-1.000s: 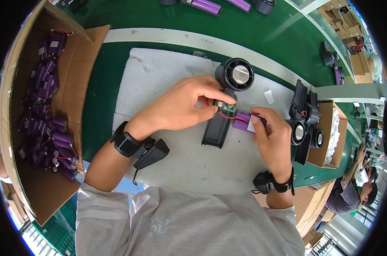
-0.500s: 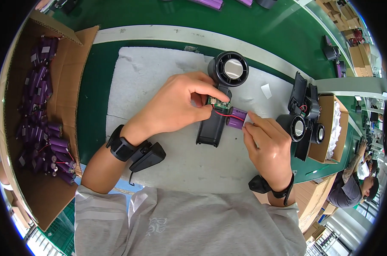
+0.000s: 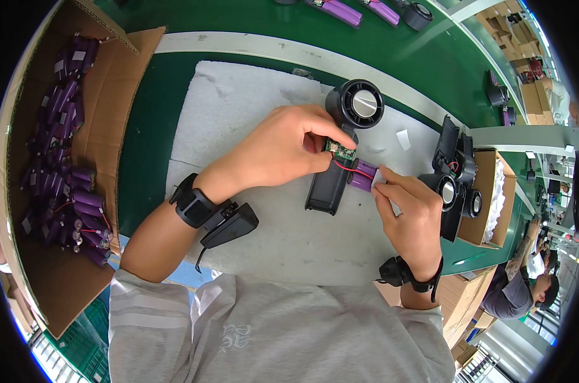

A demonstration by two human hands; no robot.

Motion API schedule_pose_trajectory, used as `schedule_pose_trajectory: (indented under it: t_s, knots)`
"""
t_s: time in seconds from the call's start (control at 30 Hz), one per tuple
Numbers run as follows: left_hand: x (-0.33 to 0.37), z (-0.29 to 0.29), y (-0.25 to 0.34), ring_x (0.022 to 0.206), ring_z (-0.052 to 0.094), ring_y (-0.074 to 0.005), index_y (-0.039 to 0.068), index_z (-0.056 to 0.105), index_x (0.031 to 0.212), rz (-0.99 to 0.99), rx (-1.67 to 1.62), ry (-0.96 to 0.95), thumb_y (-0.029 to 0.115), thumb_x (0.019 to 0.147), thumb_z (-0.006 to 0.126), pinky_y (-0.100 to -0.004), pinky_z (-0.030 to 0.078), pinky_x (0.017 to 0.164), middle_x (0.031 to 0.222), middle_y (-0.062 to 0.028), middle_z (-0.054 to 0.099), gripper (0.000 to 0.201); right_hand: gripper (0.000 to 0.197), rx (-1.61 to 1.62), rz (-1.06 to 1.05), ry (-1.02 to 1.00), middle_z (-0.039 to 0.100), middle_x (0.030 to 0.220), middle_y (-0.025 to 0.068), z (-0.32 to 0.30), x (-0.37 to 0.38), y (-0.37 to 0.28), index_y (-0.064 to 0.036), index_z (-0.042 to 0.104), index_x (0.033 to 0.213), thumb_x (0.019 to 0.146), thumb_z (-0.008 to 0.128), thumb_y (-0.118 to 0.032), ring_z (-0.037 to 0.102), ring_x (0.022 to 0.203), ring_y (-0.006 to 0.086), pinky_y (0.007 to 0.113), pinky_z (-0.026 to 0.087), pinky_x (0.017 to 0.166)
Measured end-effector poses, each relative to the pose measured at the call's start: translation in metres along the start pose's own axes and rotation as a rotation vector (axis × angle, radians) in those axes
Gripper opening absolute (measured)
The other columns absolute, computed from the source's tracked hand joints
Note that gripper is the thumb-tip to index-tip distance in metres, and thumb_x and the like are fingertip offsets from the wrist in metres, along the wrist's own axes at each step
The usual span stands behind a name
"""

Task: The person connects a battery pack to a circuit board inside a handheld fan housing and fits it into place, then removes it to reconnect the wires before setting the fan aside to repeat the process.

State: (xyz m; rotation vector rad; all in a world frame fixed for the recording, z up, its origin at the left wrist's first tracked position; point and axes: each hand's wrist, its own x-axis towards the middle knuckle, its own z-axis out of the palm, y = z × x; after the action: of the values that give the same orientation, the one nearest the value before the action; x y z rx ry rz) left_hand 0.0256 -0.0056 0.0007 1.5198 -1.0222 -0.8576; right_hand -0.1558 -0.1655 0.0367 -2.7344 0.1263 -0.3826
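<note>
One bare left hand [image 3: 280, 144] pinches a small green circuit board [image 3: 342, 150] on a black round-headed fan [image 3: 345, 105]; the bare right hand [image 3: 413, 212], apart, pinches a white tab [image 3: 379, 177] at the purple battery pack [image 3: 361, 179] between them.

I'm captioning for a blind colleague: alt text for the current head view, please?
A person's left hand pinches a green circuit board on an opened black handheld fan, while the right hand pinches a white piece at the end of a purple battery pack. Beneath is a pale mat; at left, a cardboard box of similar packs.
</note>
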Motion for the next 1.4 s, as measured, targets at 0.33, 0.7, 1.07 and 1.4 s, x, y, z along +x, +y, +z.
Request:
schedule_pose_trajectory:
  t_s: [0.33,0.7,1.07,1.4]
  knots:
    - [0.000,0.000,0.000,0.090,0.060,-0.0172,0.007,0.071,0.107,0.016,0.041,0.003,-0.003,0.077,0.063,-0.0275,0.051,0.079,0.102,-0.0074,0.061,0.032,0.010,-0.051,-0.058,-0.058,0.070,0.098,0.0190,-0.004,0.004,-0.002,0.0030,0.065,0.077,0.071,0.072,0.001,0.065,0.069,0.0293,0.037,0.054,0.062]
    - [-0.001,0.000,0.000,0.090,0.061,-0.0189,0.007,0.071,0.107,0.036,0.080,0.002,-0.001,0.077,0.062,-0.0292,0.052,0.078,0.101,-0.0089,0.062,0.032,0.010,-0.142,-0.010,-0.097,0.071,0.098,0.0183,-0.004,0.007,-0.012,0.0036,0.067,0.079,0.070,0.072,0.003,0.068,0.073,0.0302,0.035,0.054,0.066]
    - [0.000,0.001,-0.004,0.083,0.060,-0.0181,0.007,0.071,0.106,0.062,0.104,0.016,0.000,0.077,0.061,-0.0294,0.051,0.077,0.097,-0.0090,0.063,0.032,0.008,0.012,0.107,-0.063,0.070,0.095,0.0169,-0.004,0.007,-0.007,0.0037,0.062,0.074,0.070,0.069,0.005,0.064,0.063,0.0292,0.035,0.054,0.061]
    - [-0.002,0.001,-0.004,0.077,0.060,-0.0179,0.006,0.072,0.105,0.094,0.133,0.050,0.000,0.075,0.061,-0.0293,0.051,0.073,0.093,-0.0088,0.064,0.032,0.010,0.150,0.079,-0.260,0.062,0.102,0.0146,-0.012,0.015,0.003,0.0066,0.055,0.087,0.079,0.060,0.010,0.063,0.068,0.0228,0.030,0.052,0.062]
